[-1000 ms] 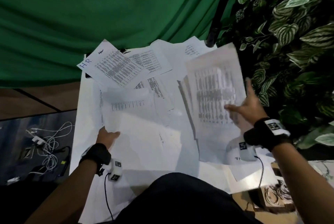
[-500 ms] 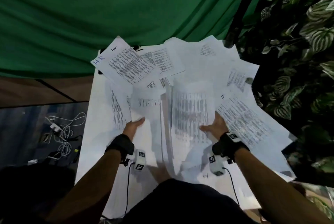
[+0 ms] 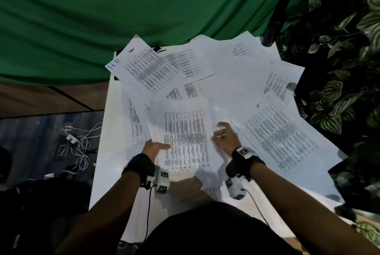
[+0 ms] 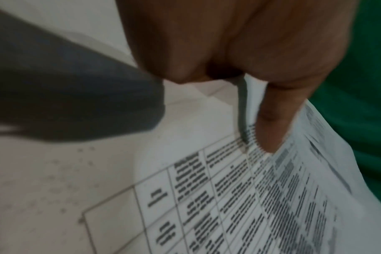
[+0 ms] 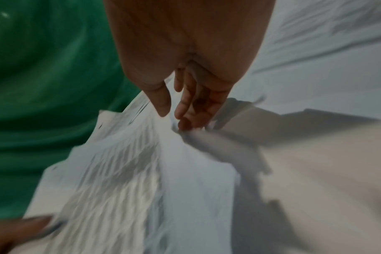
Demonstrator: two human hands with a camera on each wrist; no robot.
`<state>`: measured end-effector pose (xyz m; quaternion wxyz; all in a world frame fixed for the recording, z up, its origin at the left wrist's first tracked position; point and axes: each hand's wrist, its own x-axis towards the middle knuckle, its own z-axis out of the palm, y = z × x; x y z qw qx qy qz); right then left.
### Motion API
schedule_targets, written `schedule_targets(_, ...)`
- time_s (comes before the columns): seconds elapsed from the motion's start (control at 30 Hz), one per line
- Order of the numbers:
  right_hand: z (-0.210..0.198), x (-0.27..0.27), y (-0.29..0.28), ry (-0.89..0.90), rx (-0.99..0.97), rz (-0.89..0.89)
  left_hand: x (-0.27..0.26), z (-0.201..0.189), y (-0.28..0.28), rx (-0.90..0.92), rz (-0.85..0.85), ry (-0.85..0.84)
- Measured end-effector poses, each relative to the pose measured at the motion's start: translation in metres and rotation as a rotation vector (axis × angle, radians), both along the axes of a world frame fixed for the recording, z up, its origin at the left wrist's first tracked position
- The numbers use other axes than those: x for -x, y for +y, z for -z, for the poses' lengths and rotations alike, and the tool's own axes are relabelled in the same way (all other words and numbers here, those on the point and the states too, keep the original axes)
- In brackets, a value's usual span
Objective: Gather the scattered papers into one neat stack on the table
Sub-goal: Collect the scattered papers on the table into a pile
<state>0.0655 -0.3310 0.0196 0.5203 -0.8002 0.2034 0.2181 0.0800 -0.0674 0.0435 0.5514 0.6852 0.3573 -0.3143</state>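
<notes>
Printed white sheets lie scattered over a white table (image 3: 103,162). In front of me is a small stack of table-printed papers (image 3: 185,137). My left hand (image 3: 156,147) grips its left edge, thumb on top; the left wrist view shows the thumb (image 4: 272,120) pressing the printed sheet (image 4: 239,197). My right hand (image 3: 225,138) hovers at the stack's right edge with loosely bent fingers. In the blurred right wrist view the right hand (image 5: 172,116) just touches a paper edge (image 5: 196,132). A sheet marked "H.R" (image 3: 144,67) lies far left, and a large printed sheet (image 3: 283,137) lies at the right.
A green curtain (image 3: 123,18) hangs behind the table. Leafy plants (image 3: 339,100) and a black pole (image 3: 271,32) crowd the right side. White cables (image 3: 80,141) lie on the floor at left. More sheets (image 3: 236,65) overlap at the back and overhang the right edge.
My right hand has carried the raised sheets from the right and laid them on the stack in front of me, then let go. My left hand has moved onto the stack's left edge.
</notes>
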Motion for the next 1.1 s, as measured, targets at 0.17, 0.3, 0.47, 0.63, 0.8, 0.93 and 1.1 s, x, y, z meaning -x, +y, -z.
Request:
schedule_targets(0.17,-0.018,-0.017,-0.115,-0.073,0.172,0.282,0.001,0.009,0.006,0.043,0.06,0.011)
schedule_targets(0.3,-0.029,-0.003,-0.204,0.17,0.54,0.073,-0.007,0.056,0.021,-0.024,0.077,-0.013)
schedule_targets(0.47,0.002,0.026,-0.251,0.327,0.693,0.043,-0.004,0.037,0.009,-0.067,0.066,0.008)
schedule_targets(0.63,-0.004,0.05,-0.25,0.209,0.844,-0.034,-0.002,0.037,0.005,-0.102,0.041,-0.08)
schedule_targets(0.8,0.005,0.084,-0.238,0.279,0.852,-0.11,-0.002,0.045,0.008,-0.125,0.056,-0.069)
schedule_targets(0.93,0.004,0.093,-0.221,0.284,0.75,0.073,-0.005,0.045,0.008,-0.127,0.057,-0.049)
schedule_targets(1.1,-0.013,0.081,-0.212,0.317,0.423,0.157,-0.005,0.045,0.011,-0.109,0.065,-0.064)
